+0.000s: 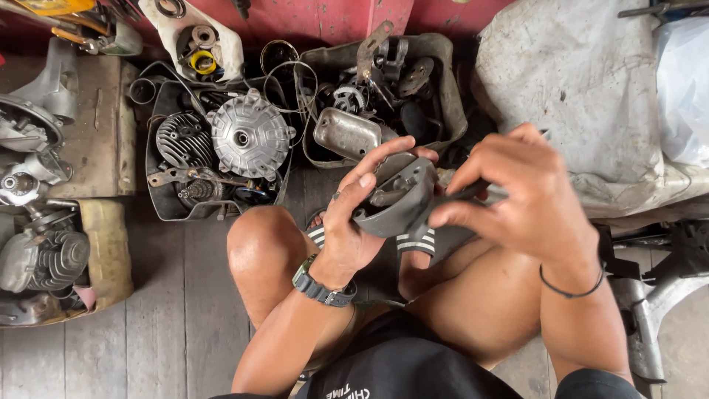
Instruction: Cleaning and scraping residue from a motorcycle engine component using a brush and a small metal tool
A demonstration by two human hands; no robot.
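My left hand (353, 214) grips a curved grey metal part (399, 203) from the left, thumb over its top edge. My right hand (521, 196) comes in from the right and holds a thin dark tool (473, 192) pressed against that part. Both hands are above my bent knees and striped sandals (413, 242), over a wooden plank floor. A watch sits on my left wrist, a thin black band on my right.
A black tray (159, 203) with a finned cylinder, a round ribbed hub (249, 137) and small parts lies ahead left. A grey bin (450, 96) of metal parts is behind the hands. Engine pieces (44, 255) sit far left, a grey cloth-covered mass (576, 81) right.
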